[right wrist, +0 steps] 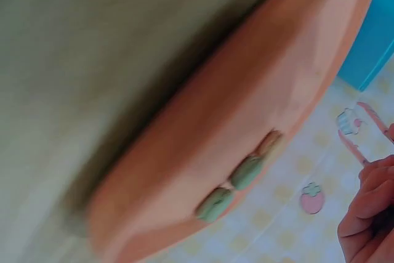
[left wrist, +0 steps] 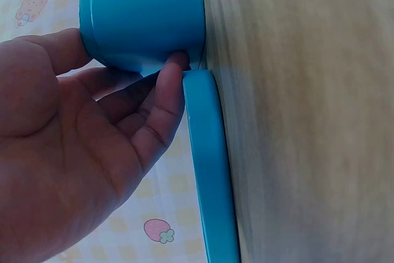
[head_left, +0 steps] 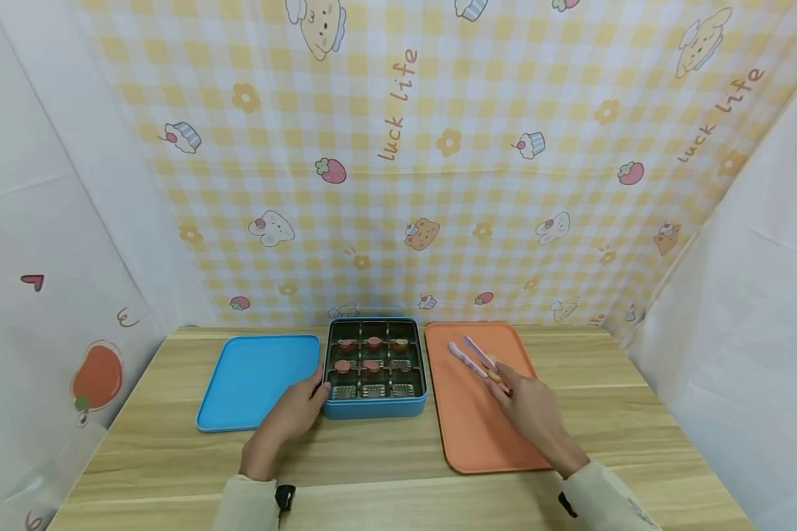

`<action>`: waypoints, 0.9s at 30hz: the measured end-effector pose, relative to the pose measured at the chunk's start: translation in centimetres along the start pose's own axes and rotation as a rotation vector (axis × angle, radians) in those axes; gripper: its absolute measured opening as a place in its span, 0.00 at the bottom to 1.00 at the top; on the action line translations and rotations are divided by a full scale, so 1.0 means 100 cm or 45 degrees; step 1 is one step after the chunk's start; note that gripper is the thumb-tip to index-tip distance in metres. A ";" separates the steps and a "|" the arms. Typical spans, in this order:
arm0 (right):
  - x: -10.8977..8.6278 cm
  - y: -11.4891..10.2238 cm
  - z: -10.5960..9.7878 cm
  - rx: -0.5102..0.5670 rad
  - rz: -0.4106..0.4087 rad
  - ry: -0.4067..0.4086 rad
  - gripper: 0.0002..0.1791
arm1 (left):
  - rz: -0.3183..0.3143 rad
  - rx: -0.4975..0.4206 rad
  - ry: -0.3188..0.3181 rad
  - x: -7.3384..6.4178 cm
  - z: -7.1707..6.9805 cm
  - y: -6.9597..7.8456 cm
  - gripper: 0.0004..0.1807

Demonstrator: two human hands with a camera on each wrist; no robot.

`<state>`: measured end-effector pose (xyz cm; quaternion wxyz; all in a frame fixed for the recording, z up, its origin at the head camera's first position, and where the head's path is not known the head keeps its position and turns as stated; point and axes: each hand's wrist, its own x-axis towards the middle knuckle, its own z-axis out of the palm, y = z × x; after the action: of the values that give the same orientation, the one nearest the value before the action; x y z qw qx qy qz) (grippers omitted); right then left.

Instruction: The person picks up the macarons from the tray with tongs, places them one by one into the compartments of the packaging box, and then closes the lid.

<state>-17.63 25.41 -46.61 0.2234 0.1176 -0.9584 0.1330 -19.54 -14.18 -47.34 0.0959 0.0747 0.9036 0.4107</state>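
Note:
A blue tin box (head_left: 374,408) stands mid-table, its dark insert divided into compartments. Several reddish round pieces (head_left: 342,366) and a yellowish one (head_left: 400,344) sit in its back and middle rows. At the box's left side, my left hand (head_left: 297,408) holds the wall, thumb near the rim and fingers curled along the side. My right hand (head_left: 530,404) grips pale purple tongs (head_left: 468,361) above the orange tray (head_left: 468,442). Small tan pieces (head_left: 494,375) show beside the tongs; whether the tips hold anything I cannot tell. Green macarons (right wrist: 246,172) and a brownish one (right wrist: 269,143) lie on the tray.
Left of the box a blue lid-like tray (head_left: 259,380) lies flat, its edge close to the box. The orange tray lies just right of the box. A yellow checked cloth (head_left: 398,221) hangs behind the wooden table (head_left: 359,457).

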 end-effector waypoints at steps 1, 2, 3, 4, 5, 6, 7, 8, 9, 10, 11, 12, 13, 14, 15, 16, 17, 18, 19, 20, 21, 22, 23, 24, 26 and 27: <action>-0.001 0.003 0.000 -0.013 0.008 -0.010 0.17 | 0.001 0.000 0.000 0.000 0.000 0.000 0.32; -0.003 0.006 0.000 -0.026 0.018 -0.023 0.17 | 0.002 -0.002 0.001 0.000 0.000 0.000 0.32; -0.004 0.009 0.000 -0.037 0.030 -0.036 0.16 | 0.004 -0.002 0.001 0.000 0.000 0.000 0.32; -0.005 0.012 0.000 -0.048 0.041 -0.045 0.16 | 0.004 -0.006 0.000 0.000 0.000 0.001 0.32; -0.006 0.014 0.000 -0.052 0.052 -0.048 0.16 | 0.002 -0.010 -0.002 0.001 0.000 0.001 0.32; -0.007 0.017 -0.001 -0.059 0.060 -0.054 0.14 | 0.001 -0.013 -0.004 0.001 0.000 0.001 0.32; -0.008 0.020 -0.001 -0.067 0.067 -0.062 0.13 | 0.000 -0.016 -0.006 0.001 0.000 0.001 0.32; -0.008 0.022 -0.001 -0.074 0.074 -0.064 0.12 | -0.002 -0.019 -0.009 0.001 0.000 0.001 0.32; -0.009 0.024 -0.002 -0.080 0.076 -0.065 0.11 | 0.009 -0.008 -0.005 0.001 0.000 0.001 0.32; -0.009 0.027 -0.003 -0.085 0.083 -0.065 0.10 | 0.015 -0.004 -0.003 0.001 0.000 0.001 0.32; -0.010 0.029 -0.004 -0.087 0.089 -0.067 0.10 | 0.017 -0.005 -0.001 0.001 0.000 0.001 0.32; -0.010 0.031 -0.004 -0.095 0.095 -0.074 0.10 | 0.018 -0.004 -0.002 0.001 -0.001 0.002 0.32; -0.011 0.032 -0.005 -0.102 0.102 -0.078 0.10 | 0.018 -0.003 -0.002 0.001 -0.001 0.002 0.32; -0.011 0.033 -0.006 -0.105 0.113 -0.082 0.11 | 0.019 0.001 -0.001 0.001 -0.001 0.002 0.32; -0.011 0.035 -0.007 -0.104 0.124 -0.089 0.11 | 0.025 0.002 0.004 0.001 -0.001 0.002 0.32; -0.011 0.036 -0.008 -0.105 0.140 -0.095 0.12 | 0.013 -0.011 -0.002 0.001 -0.001 0.002 0.32; -0.012 0.037 -0.009 -0.109 0.152 -0.104 0.12 | 0.003 -0.018 -0.007 0.001 -0.001 0.002 0.32; -0.012 0.038 -0.009 -0.112 0.168 -0.115 0.12 | -0.005 -0.018 -0.014 0.001 -0.001 0.002 0.32; -0.012 0.038 -0.010 -0.114 0.182 -0.123 0.13 | -0.010 -0.017 -0.015 0.001 -0.001 0.001 0.32; -0.013 0.039 -0.011 -0.115 0.198 -0.135 0.15 | -0.009 -0.018 -0.017 0.001 -0.001 0.001 0.32; -0.014 0.040 -0.011 -0.118 0.212 -0.146 0.15 | -0.003 -0.010 -0.017 0.001 -0.001 0.001 0.32; -0.014 0.040 -0.012 -0.121 0.221 -0.151 0.16 | 0.003 0.006 -0.020 0.001 -0.001 0.001 0.32; -0.015 0.041 -0.012 -0.124 0.225 -0.158 0.16 | 0.011 0.017 -0.017 0.001 -0.001 0.000 0.32; -0.016 0.041 -0.012 -0.127 0.225 -0.163 0.16 | 0.024 0.031 -0.008 0.001 0.000 0.000 0.32; -0.017 0.042 -0.011 -0.134 0.211 -0.171 0.14 | 0.038 0.038 -0.004 0.000 0.000 -0.001 0.32; -0.018 0.042 -0.011 -0.136 0.202 -0.174 0.12 | 0.034 0.038 -0.004 0.000 0.001 -0.001 0.32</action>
<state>-16.85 30.01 -47.32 0.1522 0.0380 -0.9835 0.0906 -19.50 -14.16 -47.42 0.0908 0.0887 0.9084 0.3983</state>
